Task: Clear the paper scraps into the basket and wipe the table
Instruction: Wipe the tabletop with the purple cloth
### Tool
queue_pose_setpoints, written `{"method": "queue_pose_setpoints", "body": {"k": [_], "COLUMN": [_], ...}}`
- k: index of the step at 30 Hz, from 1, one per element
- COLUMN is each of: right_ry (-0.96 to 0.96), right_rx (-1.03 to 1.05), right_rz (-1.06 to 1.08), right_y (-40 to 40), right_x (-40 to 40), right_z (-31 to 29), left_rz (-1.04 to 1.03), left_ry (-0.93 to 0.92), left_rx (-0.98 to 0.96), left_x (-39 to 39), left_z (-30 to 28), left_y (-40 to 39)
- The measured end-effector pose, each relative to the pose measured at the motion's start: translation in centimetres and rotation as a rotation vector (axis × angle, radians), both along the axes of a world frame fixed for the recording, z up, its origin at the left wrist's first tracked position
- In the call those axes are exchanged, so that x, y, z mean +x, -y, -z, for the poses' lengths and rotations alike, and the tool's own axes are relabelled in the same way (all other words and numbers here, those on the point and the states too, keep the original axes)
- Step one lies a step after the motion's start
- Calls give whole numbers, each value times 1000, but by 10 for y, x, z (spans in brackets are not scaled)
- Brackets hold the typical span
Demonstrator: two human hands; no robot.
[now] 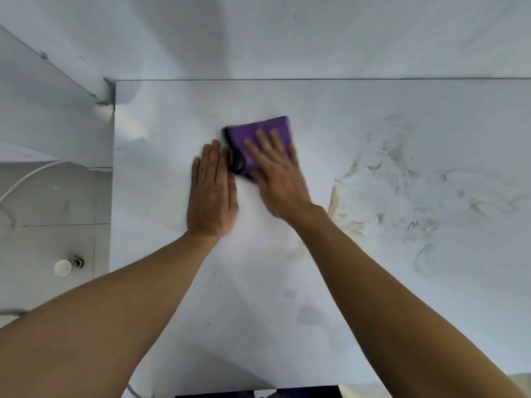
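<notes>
Right hand [275, 173] pressing flat, fingers straight, on the folded purple cloth [260, 136] mid-table [373, 110], left hand [211, 193] flat just beside it holding nothing; cloth looks soft, light, likely to bunch, so press at centre under the palm.

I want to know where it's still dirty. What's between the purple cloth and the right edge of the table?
In the head view, yellowish and grey smears on the table lie right of the cloth.
</notes>
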State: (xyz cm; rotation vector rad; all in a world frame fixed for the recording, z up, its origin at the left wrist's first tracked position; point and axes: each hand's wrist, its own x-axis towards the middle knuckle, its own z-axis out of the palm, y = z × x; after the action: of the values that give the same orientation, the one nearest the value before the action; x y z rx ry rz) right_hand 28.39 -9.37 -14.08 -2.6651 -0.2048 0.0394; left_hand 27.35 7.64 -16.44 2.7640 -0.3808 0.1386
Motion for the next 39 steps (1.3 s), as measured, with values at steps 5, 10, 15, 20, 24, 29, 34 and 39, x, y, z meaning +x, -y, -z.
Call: {"method": "queue_pose_setpoints", "body": {"k": [5, 10, 15, 20, 24, 29, 34, 39], "right_ry": [-77, -119, -179, -112, -80, -1, -136, -53], "right_rx": [-95, -118, -109, -88, -7, 205, -159, -101], "right_rz": [-8, 419, 636, 243, -226, -233, -90, -476], "right_y": [35, 110, 91, 20, -7, 2, -47, -122], "right_x": [20, 34, 27, 21, -11, -14, 32, -6], "right_z": [6, 2, -5, 4, 3, 6, 1, 5], "left_rz": [20, 41, 29, 46, -100, -381, -720, -732], "left_ry": [34, 30, 25, 32, -19, 120, -61, -108], "left_rx": [11, 37, 34, -52, -389, -284, -156, -435], "left_x": [-1, -3, -2, -2, -9, -53, -82, -85], "left_z": [2, 2, 4, 5, -7, -8, 1, -13], "left_y": [1, 0, 1, -3, -13, -84, -130, -135]}}
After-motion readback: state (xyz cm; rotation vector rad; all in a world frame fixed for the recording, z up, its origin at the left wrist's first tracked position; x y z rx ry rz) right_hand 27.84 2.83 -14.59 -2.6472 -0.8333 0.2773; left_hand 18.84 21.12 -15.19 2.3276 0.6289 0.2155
